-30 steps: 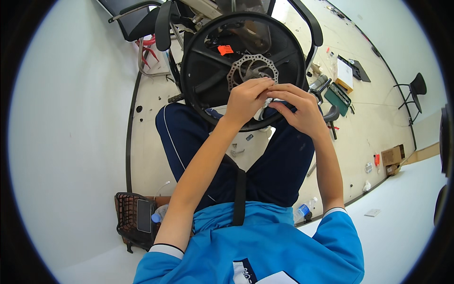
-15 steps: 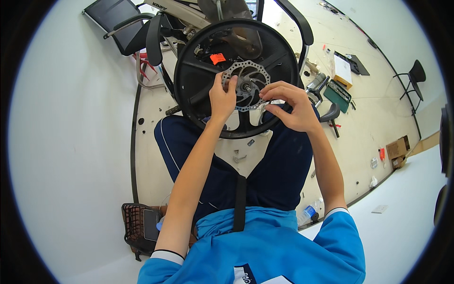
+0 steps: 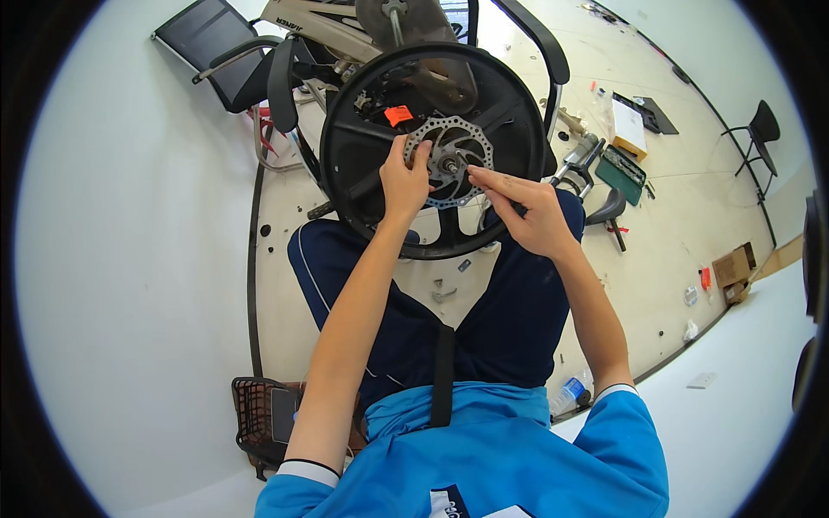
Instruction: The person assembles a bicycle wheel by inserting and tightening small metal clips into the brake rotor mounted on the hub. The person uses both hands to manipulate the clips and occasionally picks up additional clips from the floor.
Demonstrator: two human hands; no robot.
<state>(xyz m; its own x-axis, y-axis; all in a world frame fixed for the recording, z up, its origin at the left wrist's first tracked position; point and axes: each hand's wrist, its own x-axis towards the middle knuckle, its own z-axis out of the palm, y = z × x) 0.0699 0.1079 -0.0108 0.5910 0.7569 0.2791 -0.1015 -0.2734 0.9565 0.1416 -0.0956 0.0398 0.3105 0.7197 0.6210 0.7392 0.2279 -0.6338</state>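
A black spoked wheel (image 3: 449, 233) lies across my knees with its hub facing up. On the hub sits a silver, perforated brake disc (image 3: 477, 138) with curved arms. My left hand (image 3: 406, 180) grips the disc's left edge, thumb over its face. Over the right part of the disc, close to the axle (image 3: 449, 166), my right hand (image 3: 522, 203) has its fingertips pressed together. Whatever small thing those fingers may hold is too small to make out. An orange tag (image 3: 398, 115) lies behind the disc, seen between the spokes.
A bicycle frame (image 3: 324, 24) lies beyond the wheel, near chair armrests (image 3: 281, 84). To the right are a bike fork (image 3: 580, 164), a green tool case (image 3: 621, 174) and a white box (image 3: 629, 128). A basket (image 3: 250, 414) and a water bottle (image 3: 570, 393) flank me.
My right hand has shifted inward from the disc's right rim toward the axle, its fingers straighter and closer together. The left hand keeps its place on the disc. The view has moved slightly.
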